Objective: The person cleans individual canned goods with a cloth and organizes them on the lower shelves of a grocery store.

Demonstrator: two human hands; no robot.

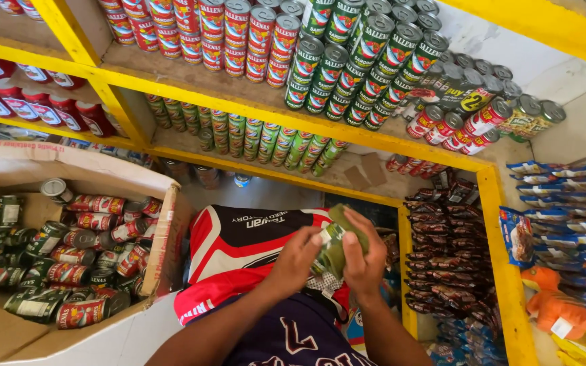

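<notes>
Both hands meet just in front of the yellow shelf frame (435,152), below its lower row of cans. The left hand (298,257) has its grip closed around a small green-labelled can (327,249), fingers wrapped on the side nearest the cardboard box (171,224). The right hand (364,254) presses an olive-green cloth (344,234) over the can's top and far side, its grip clenched on the cloth with the can beneath it. The can sits between the two palms, held in the air above the red and black garment (239,244), away from any shelf board.

The step looks like wiping the can with the cloth. To do it well, the left hand should hold the can by its ends or lower rim and turn it steadily, so the cloth passes over the whole label and not only the part facing the shelf frame. The right hand should keep the cloth flat against the curved wall and finish over the lid, where dust tends to settle around the rim. Firm pressure is fine on metal, but lighter pressure near the paper label's seam avoids lifting it.

The box, on the side away from the packets (442,251) that hang beside the shelf frame, holds many more cans (76,257) lying loose.
</notes>
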